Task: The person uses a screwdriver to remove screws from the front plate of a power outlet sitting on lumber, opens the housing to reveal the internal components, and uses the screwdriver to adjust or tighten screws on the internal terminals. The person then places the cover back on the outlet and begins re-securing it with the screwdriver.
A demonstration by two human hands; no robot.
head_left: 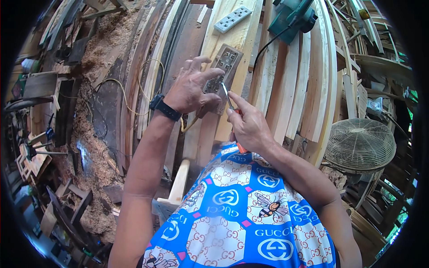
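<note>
A worn brown wooden power strip (230,57) with several dark outlets lies lengthwise on the boards, and a yellowish cord (187,127) leads out near its lower end. My left hand (190,85), wearing a black wristwatch (164,107), grips around the dark outlet at the strip's near half, thumb and index finger on either side of it. In my right hand (250,125) is a screwdriver (226,94) with an orange handle. Its metal tip reaches the outlet between my left fingers. Whether the tip touches a screw cannot be made out.
A white power strip (232,19) lies farther up the boards (279,94). Beyond it on the right sits a green power tool (292,20) with a black cord. A round caged fan (359,145) stands at right. Sawdust (103,178) and wood scraps cover the floor at left.
</note>
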